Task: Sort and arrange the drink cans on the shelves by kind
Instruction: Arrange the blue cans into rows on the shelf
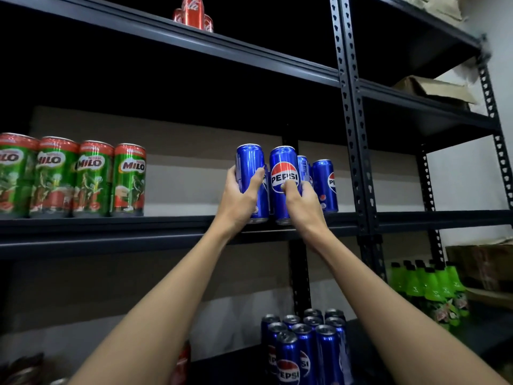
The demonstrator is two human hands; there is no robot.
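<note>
Gripping entries first: the left hand (238,195) was curled round a blue Pepsi can (249,165), thumb across its front, fingers wrapped behind. The right hand (301,201) held a second Pepsi can (283,168), logo facing out, thumb pressed just under the logo. Both cans stood upright at the front edge of the middle shelf (111,232), just beside each other; whether their bases rested fully on the shelf could not be told.

Same shelf, behind and to the right: two more Pepsi cans (324,184), upright, one partly hidden behind the right-hand can.

Same shelf, far left, well apart from the blue group: four green Milo cans (93,179), upright in a row, labels forward.

Top shelf (222,43): red Coca-Cola cans (193,11), a small cluster near the front edge, count unclear.

Lower shelf, below the hands: a block of Pepsi cans (302,348), upright, packed touching in rows. Left of them, a red can (183,362), blurred.

Neighbouring rack, right: green bottles (430,287) grouped low; a cardboard box (433,90) on an upper shelf.
</note>
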